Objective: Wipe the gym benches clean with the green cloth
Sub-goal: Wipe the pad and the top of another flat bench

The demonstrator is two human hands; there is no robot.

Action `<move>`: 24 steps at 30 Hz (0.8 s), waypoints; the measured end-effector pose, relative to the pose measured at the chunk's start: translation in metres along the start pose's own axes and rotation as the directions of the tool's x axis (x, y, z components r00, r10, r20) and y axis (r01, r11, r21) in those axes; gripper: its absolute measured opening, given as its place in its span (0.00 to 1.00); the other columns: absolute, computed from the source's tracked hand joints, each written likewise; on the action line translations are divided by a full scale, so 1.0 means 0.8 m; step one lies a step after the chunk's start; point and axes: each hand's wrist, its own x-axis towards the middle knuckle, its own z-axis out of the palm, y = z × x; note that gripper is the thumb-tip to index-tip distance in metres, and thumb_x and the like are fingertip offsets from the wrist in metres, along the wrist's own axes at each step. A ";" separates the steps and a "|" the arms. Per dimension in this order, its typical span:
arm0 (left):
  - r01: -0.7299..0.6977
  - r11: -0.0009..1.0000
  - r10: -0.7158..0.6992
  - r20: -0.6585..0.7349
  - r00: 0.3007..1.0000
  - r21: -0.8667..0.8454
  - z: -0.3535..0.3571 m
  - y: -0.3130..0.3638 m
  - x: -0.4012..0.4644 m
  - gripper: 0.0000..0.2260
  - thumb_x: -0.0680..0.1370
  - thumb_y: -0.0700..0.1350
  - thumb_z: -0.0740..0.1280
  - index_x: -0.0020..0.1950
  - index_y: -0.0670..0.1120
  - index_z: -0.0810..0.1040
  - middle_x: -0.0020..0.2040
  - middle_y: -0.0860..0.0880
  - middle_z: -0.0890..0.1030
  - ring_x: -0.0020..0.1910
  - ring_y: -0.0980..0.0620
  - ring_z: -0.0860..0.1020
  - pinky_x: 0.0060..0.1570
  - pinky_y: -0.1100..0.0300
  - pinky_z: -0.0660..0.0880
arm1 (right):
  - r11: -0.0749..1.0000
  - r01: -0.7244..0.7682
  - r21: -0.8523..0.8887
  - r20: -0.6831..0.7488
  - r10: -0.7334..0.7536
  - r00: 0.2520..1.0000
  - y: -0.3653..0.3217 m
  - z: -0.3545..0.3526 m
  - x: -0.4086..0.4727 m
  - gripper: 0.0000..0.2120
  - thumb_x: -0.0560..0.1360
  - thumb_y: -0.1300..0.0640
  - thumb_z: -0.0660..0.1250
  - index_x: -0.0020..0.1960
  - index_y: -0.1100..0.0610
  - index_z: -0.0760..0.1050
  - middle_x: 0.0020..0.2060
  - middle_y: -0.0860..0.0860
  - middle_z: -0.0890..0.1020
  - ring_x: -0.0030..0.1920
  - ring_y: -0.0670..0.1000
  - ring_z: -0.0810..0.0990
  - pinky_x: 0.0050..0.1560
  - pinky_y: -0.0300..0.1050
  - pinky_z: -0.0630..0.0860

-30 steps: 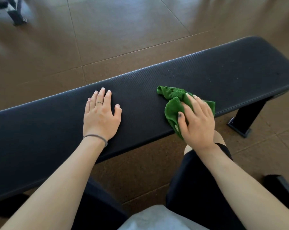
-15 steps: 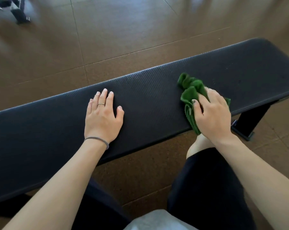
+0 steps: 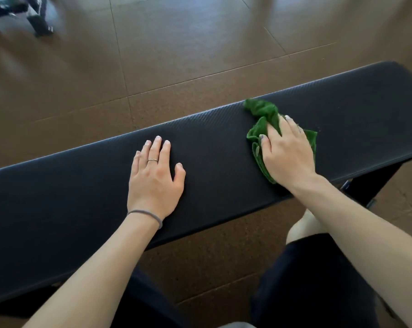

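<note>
Green cloth point(image 3: 263, 114) lies bunched on the black bench point(image 3: 212, 147) — toward its right end. Right hand point(image 3: 286, 152) presses it flat, fingers extended over the fabric. Left hand point(image 3: 154, 178) rests palm-down mid-bench — fingers straight, holding nothing.

Black, finely ribbed bench pad point(image 3: 212, 147) beneath the fingers; bright green cloth point(image 3: 263, 116) bunched under the right hand's fingers point(image 3: 285, 125); mottled brown floor point(image 3: 176, 55) beyond the fingertips.
</note>
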 end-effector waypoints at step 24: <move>-0.002 1.000 0.002 -0.009 1.000 0.025 -0.001 0.000 0.003 0.30 0.82 0.59 0.49 0.81 0.46 0.62 0.82 0.47 0.61 0.82 0.47 0.56 0.82 0.47 0.51 | 0.994 -0.080 0.079 0.043 0.077 0.996 -0.066 0.023 0.083 0.27 0.85 0.49 0.48 0.80 0.58 0.65 0.81 0.61 0.61 0.81 0.62 0.56 0.81 0.61 0.52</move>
